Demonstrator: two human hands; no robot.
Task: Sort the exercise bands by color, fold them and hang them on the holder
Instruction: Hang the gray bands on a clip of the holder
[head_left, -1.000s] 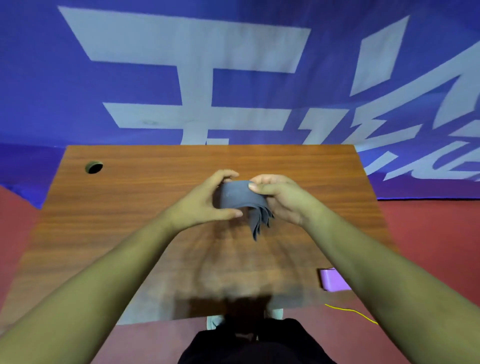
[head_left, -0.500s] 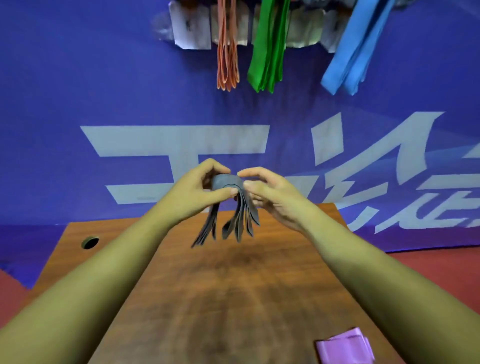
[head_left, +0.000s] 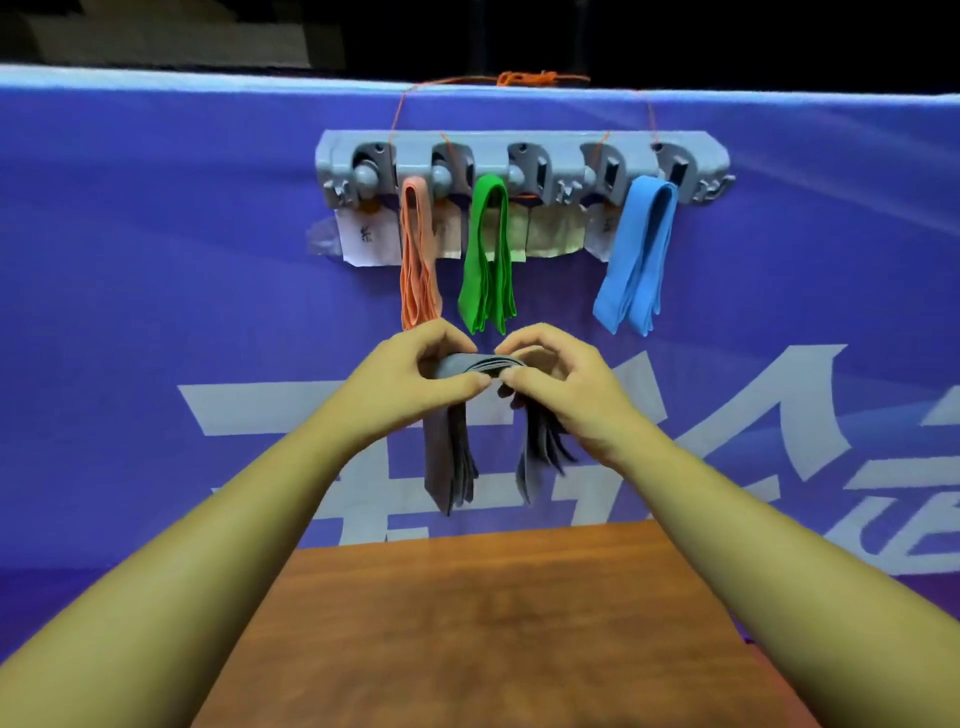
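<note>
Both hands, left hand (head_left: 415, 371) and right hand (head_left: 558, 382), pinch the folded grey bands (head_left: 480, 364) above the tabletop (head_left: 493, 623), below the holder (head_left: 522, 166). Orange bands (head_left: 417, 254), green bands (head_left: 487, 254) and blue bands (head_left: 636, 249) already hang; grey remains, and nothing blocks the 2 free hooks.

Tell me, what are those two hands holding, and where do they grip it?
A folded bundle of grey exercise bands, pinched at its top fold by left hand and right hand; the ends hang loose below.
</note>
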